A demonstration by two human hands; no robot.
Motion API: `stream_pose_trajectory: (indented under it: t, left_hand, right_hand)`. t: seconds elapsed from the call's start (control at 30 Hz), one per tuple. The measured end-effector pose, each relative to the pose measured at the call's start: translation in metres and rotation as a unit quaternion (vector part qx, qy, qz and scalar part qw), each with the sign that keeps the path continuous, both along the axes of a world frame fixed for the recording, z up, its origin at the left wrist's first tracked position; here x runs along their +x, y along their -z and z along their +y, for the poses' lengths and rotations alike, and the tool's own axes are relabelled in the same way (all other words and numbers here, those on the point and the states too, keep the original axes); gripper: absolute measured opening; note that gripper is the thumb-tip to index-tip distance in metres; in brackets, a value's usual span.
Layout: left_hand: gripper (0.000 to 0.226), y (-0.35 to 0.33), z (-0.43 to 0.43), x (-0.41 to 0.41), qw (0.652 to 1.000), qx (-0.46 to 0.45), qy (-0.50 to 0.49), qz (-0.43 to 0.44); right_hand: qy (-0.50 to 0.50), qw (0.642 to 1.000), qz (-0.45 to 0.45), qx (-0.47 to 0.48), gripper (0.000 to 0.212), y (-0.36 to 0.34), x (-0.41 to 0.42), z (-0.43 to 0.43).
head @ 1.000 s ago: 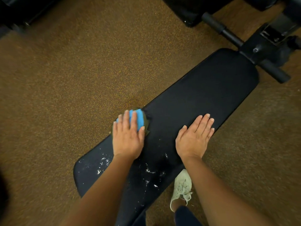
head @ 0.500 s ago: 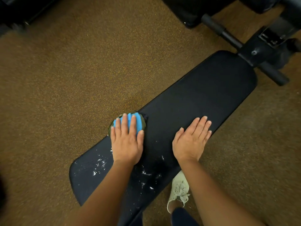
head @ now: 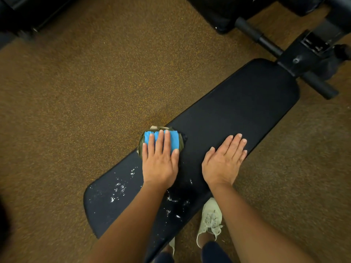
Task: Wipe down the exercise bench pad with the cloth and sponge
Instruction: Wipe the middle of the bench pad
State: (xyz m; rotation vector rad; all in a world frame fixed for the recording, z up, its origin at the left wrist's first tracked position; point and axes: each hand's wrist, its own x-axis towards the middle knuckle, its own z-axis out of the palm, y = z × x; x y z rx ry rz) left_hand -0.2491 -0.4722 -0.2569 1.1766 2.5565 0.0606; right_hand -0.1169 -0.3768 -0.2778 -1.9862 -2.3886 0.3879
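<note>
A long black bench pad (head: 237, 111) runs diagonally from lower left to upper right. My left hand (head: 160, 160) presses flat on a blue sponge (head: 175, 140) that lies on an olive-green cloth (head: 141, 144) at the pad's left edge. Straight fingers cover most of the sponge. My right hand (head: 224, 162) rests flat on the pad near its right edge, holding nothing. White foam flecks (head: 117, 188) spot the pad's near end.
Brown speckled rubber floor (head: 85, 101) surrounds the bench. The black bench frame with padded roller bars (head: 319, 86) sits at the upper right. My pale shoe (head: 209, 221) stands on the floor beside the pad's right edge. Dark equipment lines the top edge.
My left hand has slid the sponge and cloth slightly toward the pad's left edge. My right hand stays flat in the same spot on the pad.
</note>
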Motion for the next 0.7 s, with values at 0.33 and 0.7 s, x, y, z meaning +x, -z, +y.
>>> stream_pose_trajectory:
  t: [0.33, 0.7]
  left_hand:
    - [0.066, 0.004, 0.015, -0.006, 0.991, -0.004, 0.129, 0.032]
    - [0.066, 0.007, 0.028, -0.008, 0.999, 0.009, 0.028, 0.032]
  right_hand:
    - [0.010, 1.000, -0.004, 0.012, 0.068, 0.000, -0.002, -0.002]
    - [0.020, 0.999, -0.001, 0.028, 0.069, -0.001, -0.004, -0.004]
